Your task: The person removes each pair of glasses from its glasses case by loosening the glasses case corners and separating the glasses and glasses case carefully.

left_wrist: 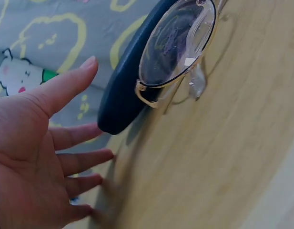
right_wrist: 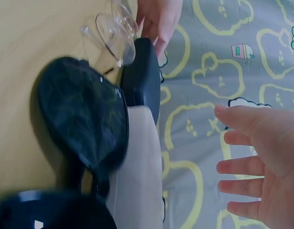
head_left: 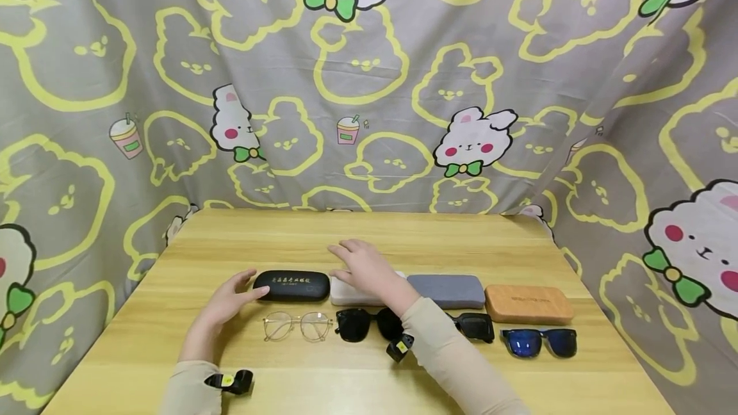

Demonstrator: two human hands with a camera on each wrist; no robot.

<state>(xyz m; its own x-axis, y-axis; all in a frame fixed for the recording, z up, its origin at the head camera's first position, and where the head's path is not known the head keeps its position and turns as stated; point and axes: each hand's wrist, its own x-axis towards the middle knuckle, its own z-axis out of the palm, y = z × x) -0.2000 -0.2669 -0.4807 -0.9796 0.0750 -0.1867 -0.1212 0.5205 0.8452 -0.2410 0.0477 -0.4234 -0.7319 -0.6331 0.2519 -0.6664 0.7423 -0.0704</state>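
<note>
My left hand (head_left: 227, 303) is at the left end of a black glasses case (head_left: 300, 294), thumb and fingers spread to either side of that end. In the left wrist view its fingers reach toward the end of the case (left_wrist: 117, 102). The right hand (head_left: 364, 266) hovers over a white glasses case (head_left: 344, 298), partly covering it, fingers extended and nothing held. Thin-framed clear glasses (head_left: 279, 327) lie unfolded in front of the black case. Black sunglasses (head_left: 353, 325) lie in front of the white one, partly behind my right forearm.
Further right along the row are a blue-grey case (head_left: 446, 291) and a tan case (head_left: 527, 304). In front of them lie dark sunglasses (head_left: 477, 326), partly hidden by the right sleeve, and blue-lensed sunglasses (head_left: 524, 343). A patterned curtain (head_left: 369, 95) surrounds the wooden table (head_left: 323, 376).
</note>
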